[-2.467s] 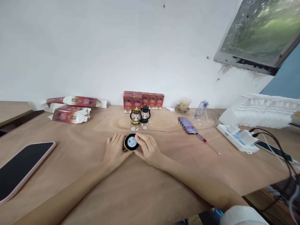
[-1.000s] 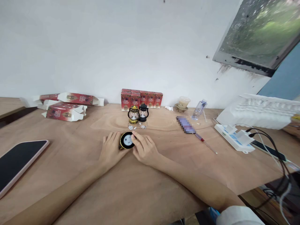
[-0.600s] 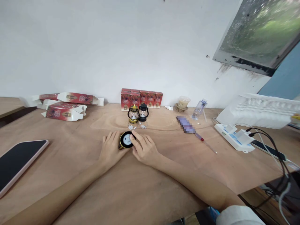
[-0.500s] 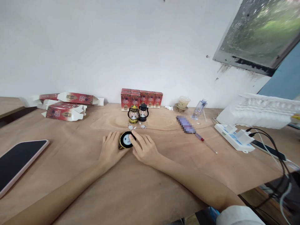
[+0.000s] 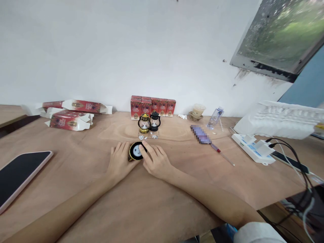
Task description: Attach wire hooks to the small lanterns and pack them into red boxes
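A black and gold lantern [image 5: 136,151] lies tipped on the table with its round underside, which has a pale disc, facing up toward me. My left hand [image 5: 119,158] is wrapped round its left side. The fingers of my right hand [image 5: 157,160] press on the pale disc and the right edge; what lies under the fingertips is hidden. Just beyond stand two small upright lanterns, a gold one [image 5: 144,124] and a black one [image 5: 155,122]. Small white pieces [image 5: 142,137] lie in front of them.
Red boxes [image 5: 136,108] stand by the wall, opened boxes [image 5: 68,120] lie left. A phone [image 5: 21,172] lies near left. To the right are a cup [image 5: 198,110], a bottle [image 5: 215,117], a screwdriver [image 5: 222,154], a power strip [image 5: 253,148] with cables and white foam [image 5: 275,119].
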### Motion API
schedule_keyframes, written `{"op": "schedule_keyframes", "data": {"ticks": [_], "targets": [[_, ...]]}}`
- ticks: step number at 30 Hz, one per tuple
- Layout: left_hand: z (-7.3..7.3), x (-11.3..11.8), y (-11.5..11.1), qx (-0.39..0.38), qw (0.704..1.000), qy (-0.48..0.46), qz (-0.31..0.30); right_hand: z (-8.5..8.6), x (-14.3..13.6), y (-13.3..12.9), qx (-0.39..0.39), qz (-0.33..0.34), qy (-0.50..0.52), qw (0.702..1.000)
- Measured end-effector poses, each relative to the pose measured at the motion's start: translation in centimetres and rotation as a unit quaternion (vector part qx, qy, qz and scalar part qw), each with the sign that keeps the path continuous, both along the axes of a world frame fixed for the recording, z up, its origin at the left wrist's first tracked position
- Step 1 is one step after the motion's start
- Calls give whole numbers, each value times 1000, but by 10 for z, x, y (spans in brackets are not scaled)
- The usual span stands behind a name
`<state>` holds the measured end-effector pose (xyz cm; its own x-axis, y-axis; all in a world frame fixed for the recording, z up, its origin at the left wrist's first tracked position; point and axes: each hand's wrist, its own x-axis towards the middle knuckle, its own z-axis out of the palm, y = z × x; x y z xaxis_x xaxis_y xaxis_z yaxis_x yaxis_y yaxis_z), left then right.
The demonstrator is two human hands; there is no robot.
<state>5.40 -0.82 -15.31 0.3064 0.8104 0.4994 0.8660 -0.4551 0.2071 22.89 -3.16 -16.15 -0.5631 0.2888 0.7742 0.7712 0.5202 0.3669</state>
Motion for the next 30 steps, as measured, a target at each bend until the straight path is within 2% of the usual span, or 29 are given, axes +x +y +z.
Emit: {"op": "schedule_keyframes", "data": {"ticks": [9,17,30], "targets": [[0,0,0,4,1000,-5,-4,1,-1,0,7,1,2,1000],[2,0,-1,-6,1000,-6,-7,-2,1,1,-23,2,-5,1000],[-1,0,0,4,1000,-20,-14,1,0,2,4,12,2,1000]]}}
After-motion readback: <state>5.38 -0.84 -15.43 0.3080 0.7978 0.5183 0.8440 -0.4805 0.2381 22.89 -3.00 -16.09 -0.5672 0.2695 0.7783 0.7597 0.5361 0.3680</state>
